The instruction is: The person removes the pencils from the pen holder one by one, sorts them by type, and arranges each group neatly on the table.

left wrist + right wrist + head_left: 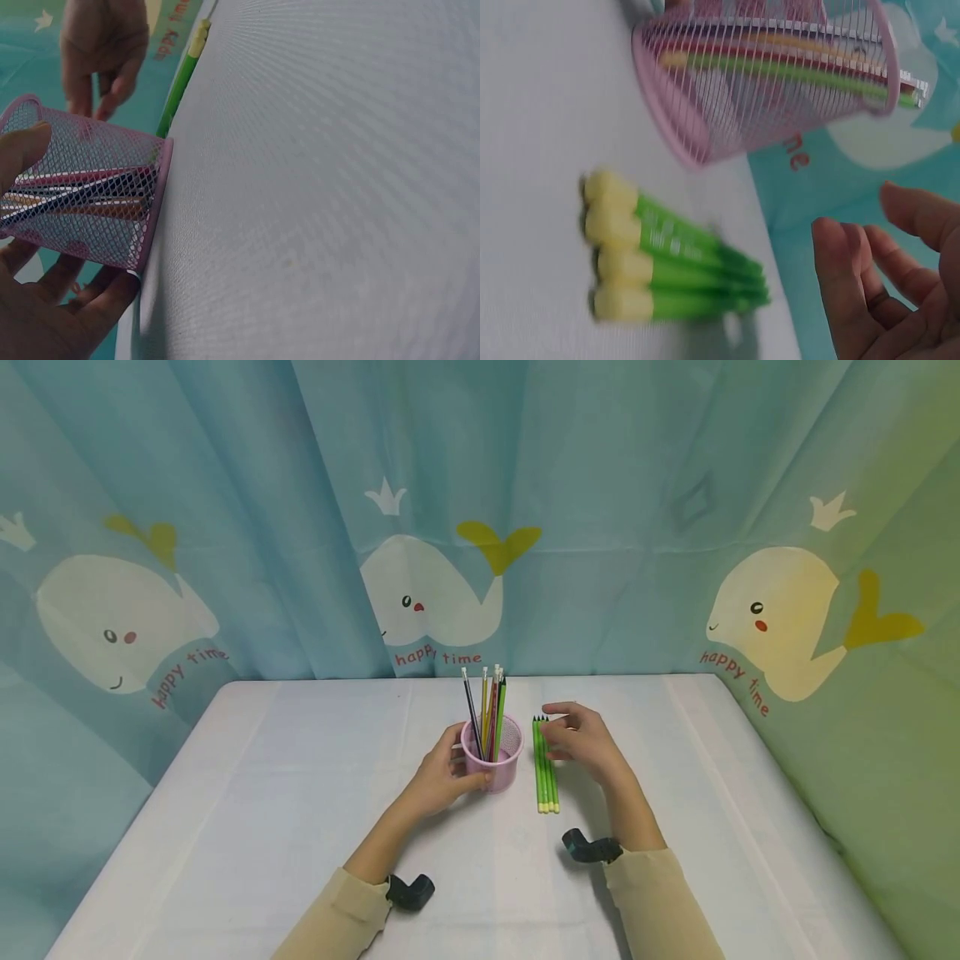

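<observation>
A pink mesh pencil cup [504, 775] stands upright on the table, gripped around its side by my left hand [441, 777]. Inside it lean several pencils [483, 714], dark, yellow, red and green among them. To the right of the cup, several green pencils [546, 781] lie side by side, dark tips toward the back and pale yellow ends toward me. My right hand [583, 742] hovers over their tip end, fingers loosely bent and holding nothing. In the right wrist view, a gap shows between the thumb and fingers, apart from the green pencils [682, 255].
A white cloth covers the table [300, 810]. Behind it hangs a blue-green curtain [600, 460] printed with whales, close to the table's back edge. Each wrist wears a black strap-mounted device, one of them a dark band [591, 847] near the right sleeve.
</observation>
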Tool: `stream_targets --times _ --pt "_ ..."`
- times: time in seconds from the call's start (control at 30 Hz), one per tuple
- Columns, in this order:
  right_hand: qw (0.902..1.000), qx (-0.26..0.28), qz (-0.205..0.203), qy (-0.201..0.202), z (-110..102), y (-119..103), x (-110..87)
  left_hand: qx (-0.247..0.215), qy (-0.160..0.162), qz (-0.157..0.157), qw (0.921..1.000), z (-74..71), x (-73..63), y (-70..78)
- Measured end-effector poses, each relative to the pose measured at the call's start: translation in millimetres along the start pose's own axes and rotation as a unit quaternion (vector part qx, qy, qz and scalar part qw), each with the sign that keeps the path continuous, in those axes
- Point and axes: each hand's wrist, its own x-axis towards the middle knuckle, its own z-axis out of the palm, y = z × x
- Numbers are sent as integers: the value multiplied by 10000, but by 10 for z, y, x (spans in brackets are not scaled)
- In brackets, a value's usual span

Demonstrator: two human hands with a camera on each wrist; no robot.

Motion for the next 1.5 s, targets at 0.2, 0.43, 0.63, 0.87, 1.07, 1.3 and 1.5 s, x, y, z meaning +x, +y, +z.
stream_targets --times 0.2,0.43,0.63,0.87,1.07,1.3,1.5 --pt "9968 447 -614 -239 169 -166 -45 -94 34 -46 9999 -10 -3 0" --pt "9948 71 -987 -245 313 -204 -21 -164 -11 -35 9999 10 3 -6" --pt "9940 -338 -1026 -175 393 -232 42 -160 -22 -15 9999 5 -19 -4" --pt "9951 -331 -927 -121 467 -241 94 -171 -18 19 9999 0 -18 -7" --pt "9959 -321 -843 -97 509 -264 104 -168 -26 8 9999 -5 -12 2" --pt "9957 -437 -822 35 495 -301 95 -162 -37 64 9998 -5 -1 -17" --pt "9956 -349 -863 54 438 -346 62 -128 -30 42 9999 -4 -2 -8"
